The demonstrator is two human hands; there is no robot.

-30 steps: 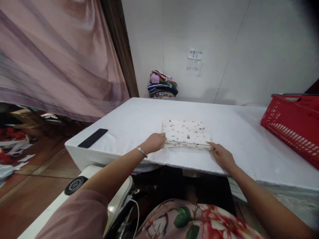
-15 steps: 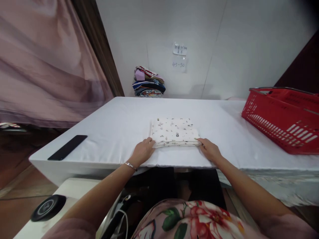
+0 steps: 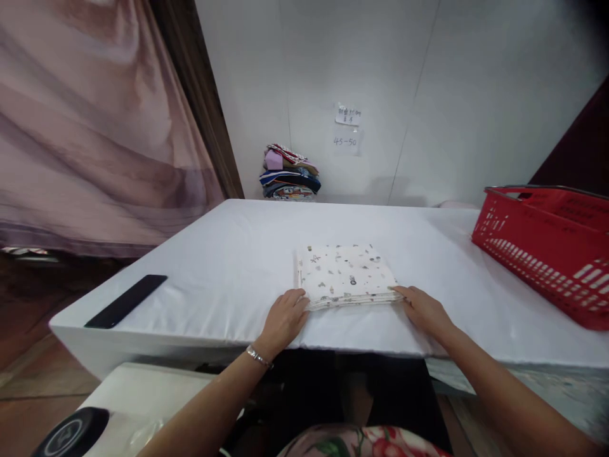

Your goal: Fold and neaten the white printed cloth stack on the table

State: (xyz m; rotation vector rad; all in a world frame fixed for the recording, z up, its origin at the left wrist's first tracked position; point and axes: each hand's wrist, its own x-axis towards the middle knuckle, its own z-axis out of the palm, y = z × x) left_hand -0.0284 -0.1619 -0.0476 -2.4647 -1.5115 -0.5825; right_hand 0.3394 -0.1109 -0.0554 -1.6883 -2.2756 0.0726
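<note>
A folded white cloth with small printed figures [image 3: 346,274] lies flat near the front edge of the white-covered table [image 3: 228,273]. My left hand [image 3: 283,319] rests at the cloth's near left corner, fingers touching its edge. At the near right corner my right hand [image 3: 423,309] touches the cloth with its fingertips. Both hands lie flat on the table; neither has lifted the cloth.
A black phone [image 3: 125,300] lies at the table's left front corner. A red plastic basket [image 3: 547,247] stands at the right. A stack of folded clothes [image 3: 289,174] sits at the back by the wall. A pink curtain [image 3: 95,127] hangs at left.
The view has tilted up slightly and shifted. My hands have stayed at the cloth's two near corners; the left hand has slid a little under the front edge.
</note>
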